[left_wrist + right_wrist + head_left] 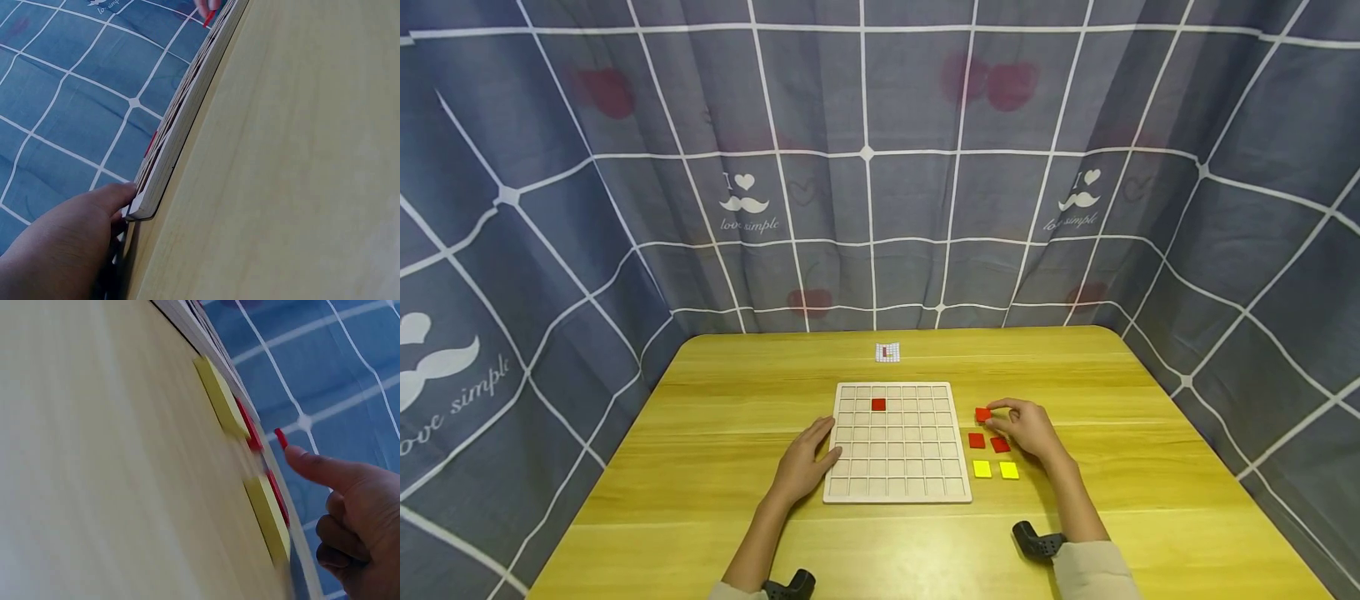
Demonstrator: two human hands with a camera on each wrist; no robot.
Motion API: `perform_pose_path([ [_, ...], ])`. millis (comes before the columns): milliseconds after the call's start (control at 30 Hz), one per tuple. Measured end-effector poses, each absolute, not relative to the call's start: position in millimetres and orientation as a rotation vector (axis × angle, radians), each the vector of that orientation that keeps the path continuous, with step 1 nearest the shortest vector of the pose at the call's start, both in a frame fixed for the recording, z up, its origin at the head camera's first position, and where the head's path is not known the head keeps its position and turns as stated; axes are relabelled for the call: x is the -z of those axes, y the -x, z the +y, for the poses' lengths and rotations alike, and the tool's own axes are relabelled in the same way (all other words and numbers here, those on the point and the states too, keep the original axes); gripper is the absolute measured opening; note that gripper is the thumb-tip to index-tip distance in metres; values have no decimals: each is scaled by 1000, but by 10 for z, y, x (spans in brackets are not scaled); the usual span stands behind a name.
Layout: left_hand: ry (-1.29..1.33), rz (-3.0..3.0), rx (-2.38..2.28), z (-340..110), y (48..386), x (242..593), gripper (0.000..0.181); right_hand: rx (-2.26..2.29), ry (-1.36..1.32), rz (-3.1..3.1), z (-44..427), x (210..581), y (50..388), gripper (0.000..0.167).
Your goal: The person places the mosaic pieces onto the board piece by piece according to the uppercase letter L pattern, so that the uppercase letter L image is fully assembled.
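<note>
A pale wooden grid board (898,493) lies flat, one red square tile (878,404) in a cell of its upper part. My left hand (803,467) rests along the board's left edge, thumb touching the rim; the left wrist view shows this thumb at a board corner. To the right of the board, my right hand (1030,429) pinches another red tile (281,438) between thumb and finger, lifted above the table in the right wrist view. Below that hand lie two red tiles (976,440) and two yellow tiles (982,469).
A small printed grid card (887,352) lies behind the board on the wooden table (737,375). Grey-blue checked curtains (820,200) hang round the back and sides. Black wrist devices (1037,542) sit on both forearms.
</note>
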State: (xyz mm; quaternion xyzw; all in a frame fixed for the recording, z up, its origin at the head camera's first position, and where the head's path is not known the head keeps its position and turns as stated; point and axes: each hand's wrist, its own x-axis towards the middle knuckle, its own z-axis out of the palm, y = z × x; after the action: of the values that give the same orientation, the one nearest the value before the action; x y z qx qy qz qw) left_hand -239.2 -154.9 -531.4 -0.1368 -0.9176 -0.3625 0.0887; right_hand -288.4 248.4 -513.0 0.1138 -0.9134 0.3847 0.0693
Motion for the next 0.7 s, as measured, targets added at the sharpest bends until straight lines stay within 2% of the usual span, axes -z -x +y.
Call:
perform_pose_path([
  [433, 413, -2722, 1085, -1547, 2384, 5319, 56, -1279, -563, -2670, 1433, 5082, 2905, 28],
  [700, 414, -2731, 1070, -1555, 2390, 5314, 56, -1189, -581, -2631, 976, 5082, 3001, 30],
])
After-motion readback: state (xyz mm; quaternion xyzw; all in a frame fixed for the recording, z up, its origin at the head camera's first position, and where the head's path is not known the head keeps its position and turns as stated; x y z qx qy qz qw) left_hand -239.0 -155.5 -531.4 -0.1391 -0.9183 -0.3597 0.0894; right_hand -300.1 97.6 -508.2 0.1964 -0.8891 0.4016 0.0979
